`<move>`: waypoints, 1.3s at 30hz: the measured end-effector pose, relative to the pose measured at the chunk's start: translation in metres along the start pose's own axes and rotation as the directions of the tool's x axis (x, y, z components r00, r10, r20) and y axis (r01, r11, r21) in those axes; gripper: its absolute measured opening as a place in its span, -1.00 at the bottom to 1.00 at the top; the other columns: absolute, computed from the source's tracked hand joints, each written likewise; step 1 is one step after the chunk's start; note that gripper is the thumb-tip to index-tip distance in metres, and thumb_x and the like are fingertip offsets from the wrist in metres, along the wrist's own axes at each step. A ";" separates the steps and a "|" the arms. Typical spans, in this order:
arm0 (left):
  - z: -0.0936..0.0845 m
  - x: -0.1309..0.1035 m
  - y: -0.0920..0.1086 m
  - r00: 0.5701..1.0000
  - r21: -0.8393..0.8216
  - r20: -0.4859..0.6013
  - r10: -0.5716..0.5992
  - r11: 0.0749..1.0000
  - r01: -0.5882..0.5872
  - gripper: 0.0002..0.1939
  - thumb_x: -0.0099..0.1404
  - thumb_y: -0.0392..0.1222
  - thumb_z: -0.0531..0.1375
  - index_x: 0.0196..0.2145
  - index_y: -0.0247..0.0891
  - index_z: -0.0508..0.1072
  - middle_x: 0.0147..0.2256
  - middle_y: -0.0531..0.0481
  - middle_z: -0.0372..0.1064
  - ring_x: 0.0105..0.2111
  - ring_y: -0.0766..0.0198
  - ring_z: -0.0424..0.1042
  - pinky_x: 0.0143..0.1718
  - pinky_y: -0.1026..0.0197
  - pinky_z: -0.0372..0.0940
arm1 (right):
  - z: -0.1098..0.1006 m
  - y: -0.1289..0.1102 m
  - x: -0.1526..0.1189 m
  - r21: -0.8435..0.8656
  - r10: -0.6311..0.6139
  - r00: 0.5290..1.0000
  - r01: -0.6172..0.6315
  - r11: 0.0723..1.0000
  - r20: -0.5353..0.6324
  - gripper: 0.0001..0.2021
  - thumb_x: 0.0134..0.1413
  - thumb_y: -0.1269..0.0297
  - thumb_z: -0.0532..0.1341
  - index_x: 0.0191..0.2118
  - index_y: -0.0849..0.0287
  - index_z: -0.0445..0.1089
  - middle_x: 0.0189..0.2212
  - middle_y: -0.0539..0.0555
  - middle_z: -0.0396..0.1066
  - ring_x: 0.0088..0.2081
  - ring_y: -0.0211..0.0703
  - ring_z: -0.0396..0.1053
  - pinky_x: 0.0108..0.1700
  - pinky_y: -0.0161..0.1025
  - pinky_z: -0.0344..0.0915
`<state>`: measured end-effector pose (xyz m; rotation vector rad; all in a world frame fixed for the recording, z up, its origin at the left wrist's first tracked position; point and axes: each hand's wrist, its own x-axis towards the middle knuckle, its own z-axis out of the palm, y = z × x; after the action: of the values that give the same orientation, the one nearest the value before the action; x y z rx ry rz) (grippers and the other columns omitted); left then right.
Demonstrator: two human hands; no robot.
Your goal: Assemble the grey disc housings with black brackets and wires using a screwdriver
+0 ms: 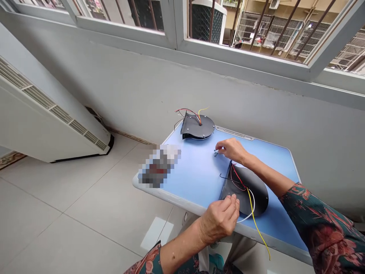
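A black rounded housing (258,190) with red, black, white and yellow wires lies near the right front of the blue table (196,167). My left hand (224,215) is closed over its lower left edge, fingertips pinched together; anything between them is too small to make out. Beyond the housing, my right hand (231,149) reaches down with bent fingers to a small pile of screws (216,153) on the tabletop. Whether a screw is between those fingertips is unclear. A second black housing (198,125), with wires rising from its centre, rests at the back left of the table.
A pixelated patch (159,167) covers something at the table's left edge. Behind the table stand a wall (142,83) and barred windows. A white appliance with vents (51,114) is on the left, over a tiled floor (71,228).
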<state>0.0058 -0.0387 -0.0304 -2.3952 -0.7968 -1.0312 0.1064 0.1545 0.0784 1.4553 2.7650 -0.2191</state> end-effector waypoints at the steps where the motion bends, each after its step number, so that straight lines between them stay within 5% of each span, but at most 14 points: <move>1: 0.000 0.000 0.000 1.000 0.000 0.008 0.002 1.000 -0.002 -0.77 0.42 -0.41 0.11 -0.09 -0.58 0.53 -0.12 -0.43 0.58 -0.21 0.16 0.60 -0.27 0.22 0.53 | 0.002 0.000 0.001 -0.017 -0.018 1.000 0.018 1.000 0.012 -0.79 0.18 0.42 0.25 -0.13 0.07 0.59 -0.21 0.07 0.61 -0.18 -0.13 0.45 -0.32 -0.27 0.09; 8: -0.003 0.006 -0.002 0.996 -0.015 -0.085 -0.025 1.000 0.024 -0.78 0.41 -0.43 0.10 -0.18 -0.57 0.55 -0.20 -0.37 0.60 -0.27 0.18 0.60 -0.30 0.23 0.53 | 0.014 -0.008 0.005 -0.096 -0.063 0.997 0.067 0.993 0.036 -0.78 0.11 0.50 0.18 -0.28 0.17 0.58 -0.34 0.18 0.57 -0.24 -0.08 0.41 -0.32 -0.21 0.05; 13: -0.003 0.003 -0.001 0.999 -0.012 -0.036 -0.015 1.000 0.014 -0.80 0.41 -0.43 0.13 -0.11 -0.59 0.53 -0.16 -0.41 0.59 -0.22 0.16 0.60 -0.26 0.19 0.53 | 0.005 -0.010 0.000 -0.062 -0.003 1.000 0.002 0.998 -0.017 -0.77 0.11 0.49 0.16 -0.32 0.21 0.59 -0.37 0.18 0.57 -0.29 -0.09 0.42 -0.32 -0.19 0.06; 16: -0.004 0.001 -0.002 0.999 -0.025 -0.030 -0.023 0.999 0.023 -0.78 0.42 -0.43 0.12 -0.08 -0.58 0.52 -0.13 -0.40 0.58 -0.19 0.15 0.59 -0.22 0.18 0.53 | -0.012 -0.015 -0.036 0.070 0.066 0.988 -0.056 0.996 -0.142 -0.75 0.23 0.40 0.14 -0.18 0.18 0.59 -0.31 0.12 0.59 -0.30 -0.17 0.43 -0.25 -0.22 0.19; 18: -0.005 0.001 -0.002 0.999 -0.027 -0.032 -0.025 0.999 0.025 -0.77 0.43 -0.43 0.09 -0.08 -0.55 0.52 -0.12 -0.39 0.58 -0.17 0.16 0.57 -0.21 0.18 0.53 | -0.020 -0.023 -0.075 0.392 0.126 0.939 0.010 0.920 -0.319 -0.83 0.20 0.30 0.23 -0.26 0.16 0.59 -0.36 0.06 0.58 -0.34 -0.21 0.43 -0.22 -0.24 0.27; 23: -0.008 0.004 -0.003 0.999 -0.017 -0.035 -0.025 1.000 0.024 -0.77 0.44 -0.44 0.07 -0.11 -0.53 0.52 -0.19 -0.33 0.58 -0.21 0.18 0.54 -0.27 0.19 0.49 | -0.001 -0.047 -0.161 0.707 0.277 0.943 -0.067 0.704 -0.186 -0.89 0.10 0.29 0.31 -0.40 0.12 0.59 -0.51 -0.04 0.55 -0.53 -0.30 0.34 -0.46 -0.30 0.25; 29: -0.011 0.008 -0.004 0.997 -0.019 -0.063 -0.045 0.999 0.044 -0.79 0.43 -0.43 0.09 -0.18 -0.52 0.54 -0.25 -0.27 0.57 -0.31 0.20 0.47 -0.34 0.20 0.42 | 0.044 -0.045 -0.165 0.643 0.310 0.920 -0.088 0.761 -0.240 -0.85 0.09 0.39 0.26 -0.38 0.10 0.60 -0.45 0.00 0.61 -0.44 -0.20 0.50 -0.35 -0.27 0.35; 39: -0.012 0.010 -0.002 0.993 -0.015 -0.097 -0.070 0.998 0.069 -0.74 0.44 -0.44 0.03 -0.28 -0.46 0.51 -0.37 -0.18 0.52 -0.45 0.26 0.33 -0.45 0.19 0.18 | 0.064 -0.043 -0.159 0.360 0.104 0.878 0.081 0.929 -0.467 -0.80 0.24 0.42 0.22 -0.35 0.11 0.58 -0.37 0.01 0.61 -0.31 -0.17 0.53 -0.20 -0.26 0.38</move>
<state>0.0037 -0.0404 -0.0141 -2.3220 -0.8464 -1.1730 0.1577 -0.0081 0.0316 1.8294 3.2420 -0.4628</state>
